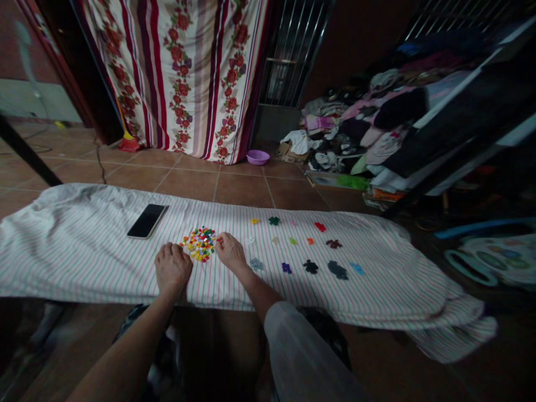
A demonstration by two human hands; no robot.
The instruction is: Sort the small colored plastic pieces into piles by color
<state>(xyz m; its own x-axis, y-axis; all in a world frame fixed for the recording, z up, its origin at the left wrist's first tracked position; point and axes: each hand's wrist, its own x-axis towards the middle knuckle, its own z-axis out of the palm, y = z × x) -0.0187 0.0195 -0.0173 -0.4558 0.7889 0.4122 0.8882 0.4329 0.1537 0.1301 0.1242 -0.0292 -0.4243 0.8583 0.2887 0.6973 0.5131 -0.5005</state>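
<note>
A mixed pile of tiny colourful pieces (pixel 201 244), mostly yellow, red, orange, white and green, lies on the striped cloth. They look like small plastic toy bricks, though too small to be sure. My left hand (pixel 172 267) rests on the cloth at the pile's near left edge, fingers lying loosely bent, with nothing seen in it. At the pile's right edge, my right hand (pixel 231 251) pinches a small red piece (pixel 218 240) between thumb and forefinger. To its right sit separate one-colour groups, among them dark green pieces (pixel 273 221), red pieces (pixel 320 226), black pieces (pixel 310 266) and grey pieces (pixel 256 263).
A smartphone (pixel 147 221) lies left of the pile on the striped cloth (pixel 104 257). Beyond the table are a floral curtain (pixel 180 78), a purple basin (pixel 258 157) and a heap of clothes (pixel 355 123). A blue-rimmed object (pixel 471 268) stands at the right.
</note>
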